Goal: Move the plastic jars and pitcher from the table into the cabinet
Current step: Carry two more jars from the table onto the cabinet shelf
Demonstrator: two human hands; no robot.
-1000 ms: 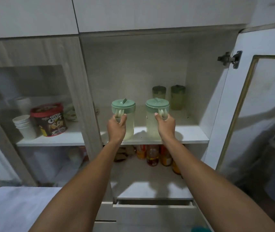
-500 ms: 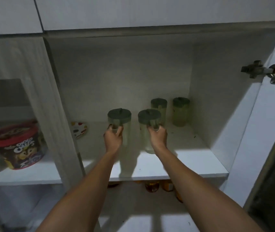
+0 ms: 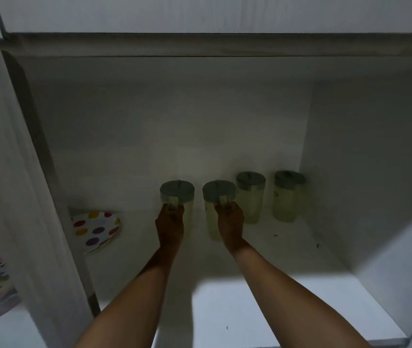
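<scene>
Inspection of the open cabinet compartment finds four green-lidded plastic jars on its shelf (image 3: pixel 287 292). Two stand unattended at the back right, side by side and slightly apart: one jar (image 3: pixel 250 197) and, nearer the right wall, another (image 3: pixel 287 194). Both are upright with lids on and are judged already stowed. The left hand (image 3: pixel 169 222) is wrapped around the handle of a third jar (image 3: pixel 177 194); the right hand (image 3: pixel 230 219) is wrapped likewise around a fourth (image 3: pixel 218 194). Both held jars are upright, deep in the compartment, in front and to the left of the stowed pair. Whether their bases rest on the shelf cannot be told in the dim light; the fourth jar's base appears to be at shelf level. Neither grip is released. A spotted plate (image 3: pixel 94 228) lies at the left rear, clear of the jars. The table is out of view, so what remains on it cannot be confirmed. No item clearly distinct as the pitcher can be made out. Judgement: placement of this pair is nearly complete; release and withdrawal remain.
</scene>
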